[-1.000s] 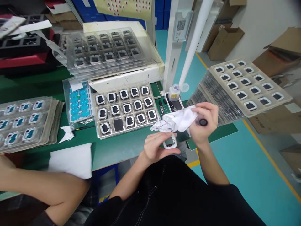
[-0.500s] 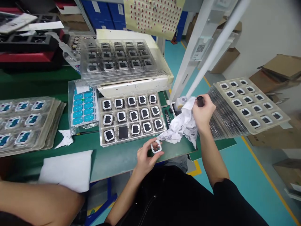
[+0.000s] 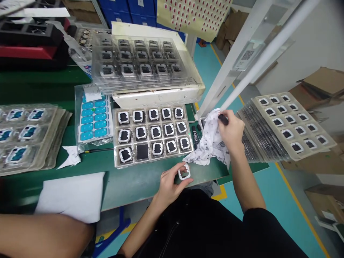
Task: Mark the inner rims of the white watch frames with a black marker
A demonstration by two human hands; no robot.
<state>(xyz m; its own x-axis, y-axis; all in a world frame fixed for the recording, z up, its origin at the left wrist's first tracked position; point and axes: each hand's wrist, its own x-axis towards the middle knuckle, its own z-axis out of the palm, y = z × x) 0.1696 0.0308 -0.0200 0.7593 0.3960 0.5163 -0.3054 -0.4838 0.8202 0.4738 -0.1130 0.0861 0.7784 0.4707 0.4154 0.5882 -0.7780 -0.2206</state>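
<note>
Between thumb and fingers, my left hand [image 3: 170,182] holds a small white square frame [image 3: 184,172] upright near the table's front edge. My right hand [image 3: 231,130] is closed round a dark cylindrical object [image 3: 223,119] and rests against a crumpled, spotted white cloth [image 3: 211,138]. In front of me lies a clear tray [image 3: 150,161] of white frames with dark centres; one slot in its front row shows only a dark square [image 3: 142,152]. Beside the tray is a black marker [image 3: 195,135].
Stacked trays [image 3: 139,84] stand at the back on a white box [image 3: 158,98]. More trays stand at the left [image 3: 51,143] and right [image 3: 292,125]. A white post [image 3: 228,64] rises behind the cloth. At the lower left is another person's arm [image 3: 43,233].
The view has shifted slightly. The dark object in my right hand has tipped over and sits closer to the cloth. My left hand still holds the white frame, now turned a little.
</note>
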